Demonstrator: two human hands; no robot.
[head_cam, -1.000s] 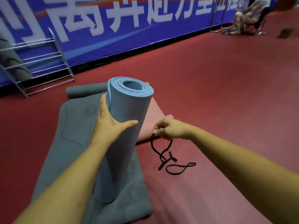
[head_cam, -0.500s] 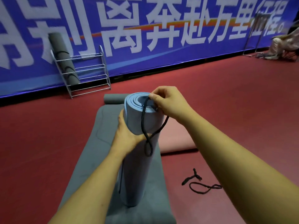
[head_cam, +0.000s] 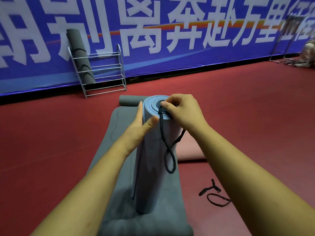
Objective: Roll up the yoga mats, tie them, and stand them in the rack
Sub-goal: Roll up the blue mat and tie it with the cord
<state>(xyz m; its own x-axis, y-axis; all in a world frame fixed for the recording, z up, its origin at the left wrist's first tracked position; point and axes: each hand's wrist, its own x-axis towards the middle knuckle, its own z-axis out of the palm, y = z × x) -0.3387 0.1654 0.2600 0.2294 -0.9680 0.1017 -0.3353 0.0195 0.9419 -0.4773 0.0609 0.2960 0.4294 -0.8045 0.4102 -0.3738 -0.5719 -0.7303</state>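
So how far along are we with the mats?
Done: one grey roll stands in the rack; the blue mat is rolled. In hand: right hand pinches a cord at its top, left hand steadies it. Left: tying and racking it, then the grey mat and pink mat.

The red floor (head_cam: 238,108) carried a grey mat (head_cam: 119,133) spread flat, with its far end rolled into a short tube. Just to its right a pink mat (head_cam: 189,149) lay flat, its near edge slightly curled. A black cord (head_cam: 207,189) lay loose on the floor nearer the camera, apart from both mats. A wire rack (head_cam: 104,76) stood at the far edge, with a rolled grey mat (head_cam: 80,55) leaning in it.
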